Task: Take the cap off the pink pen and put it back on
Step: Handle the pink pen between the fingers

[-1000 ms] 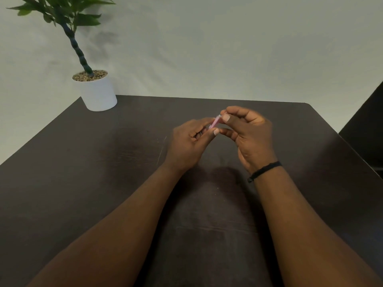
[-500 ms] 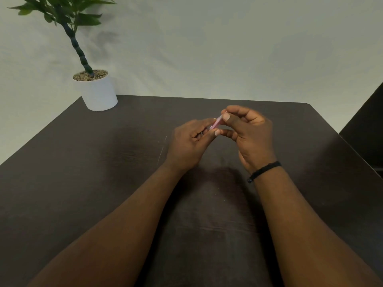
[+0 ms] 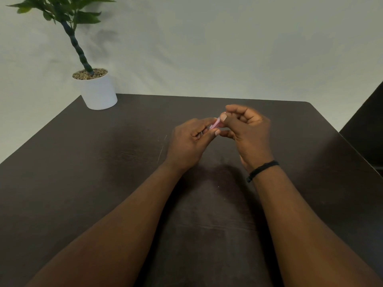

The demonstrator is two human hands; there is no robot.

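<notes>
The pink pen (image 3: pixel 215 124) shows only as a short pink stretch between my two hands, held above the middle of the dark table (image 3: pixel 103 162). My left hand (image 3: pixel 190 141) is curled around its lower part, which the fingers hide. My right hand (image 3: pixel 246 129) pinches the pen's upper end between thumb and forefinger; this hand is slightly blurred. The cap's end lies under those fingertips, and I cannot tell whether the cap is seated or off.
A white pot (image 3: pixel 98 90) with a green plant (image 3: pixel 62 13) stands on the table's far left corner. A dark piece of furniture (image 3: pixel 369 125) sits beyond the table's right edge. A pale wall lies behind.
My right hand has shifted slightly up and to the right at the pen's upper end. The left hand has stayed in place.
</notes>
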